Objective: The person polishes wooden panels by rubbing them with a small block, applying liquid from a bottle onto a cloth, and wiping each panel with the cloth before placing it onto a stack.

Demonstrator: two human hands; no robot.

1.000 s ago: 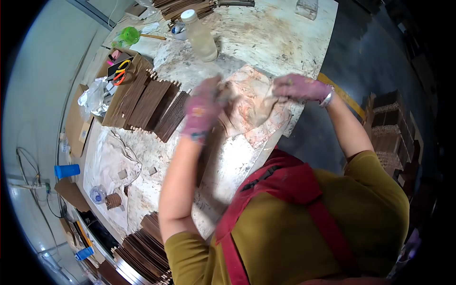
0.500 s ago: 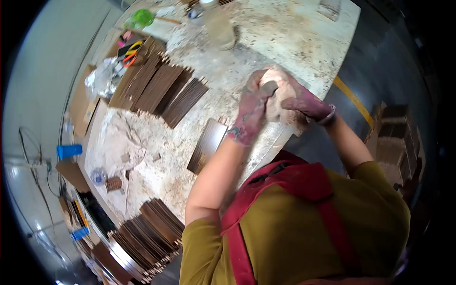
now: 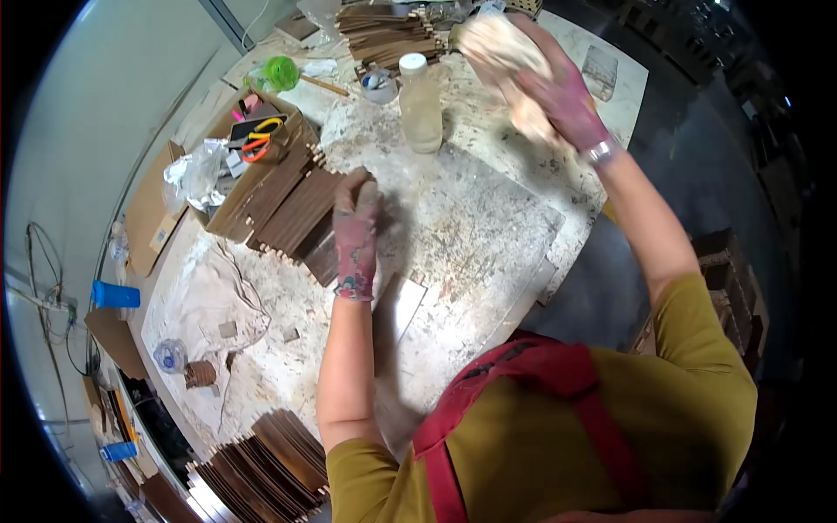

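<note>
My right hand, in a stained pinkish glove, is closed round a crumpled cream cloth over the far right of the table. Part of the cloth hangs below the fingers. In a matching glove, my left hand lies at the right side of a row of brown slats with pale pegs at their ends. Its fingers are curled down there, and what they grip is hidden. A single shiny flat piece lies just right of my left wrist.
A bottle of cloudy liquid stands between my hands. Behind the slats is a cardboard box holding scissors. More slats are stacked at the back and near left. A pale cloth lies at left.
My hands were together on the cloth and have parted. The right one carried the cloth up and away to the far right; the left moved left to the slats. The view has shifted.
</note>
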